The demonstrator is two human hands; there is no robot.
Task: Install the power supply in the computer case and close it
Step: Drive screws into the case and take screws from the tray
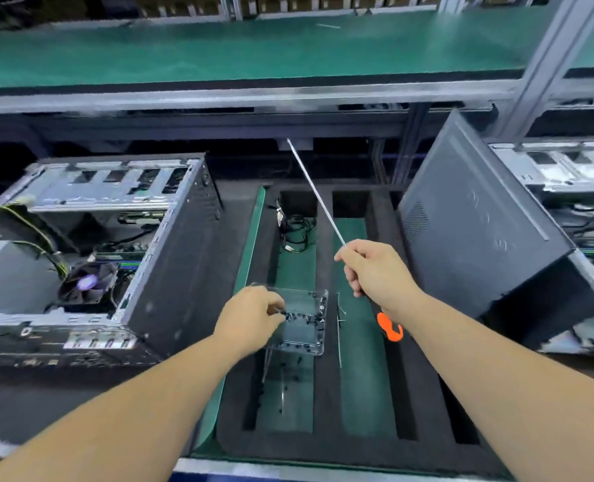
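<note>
Status, power-supply install: partway, by our reading. Grey box-shaped power supply [0, 273] already lies inside the open black-and-silver steel computer case [90, 259] at nine o'clock, its yellow and black leads trailing; whether it is screwed down we cannot tell. Our left hand [250, 316] pinches what looks like a small dark screw [281, 312] over the clear plastic screw tray [302, 321] at six o'clock. Our right hand [375, 269] grips a long steel-shafted screwdriver with orange-tipped handle [389, 327], its shaft pointing to eleven o'clock. Dark grey perforated side panel [476, 224] leans at three o'clock, not yet fitted. Outstanding, we judge: fastening, then closing.
</note>
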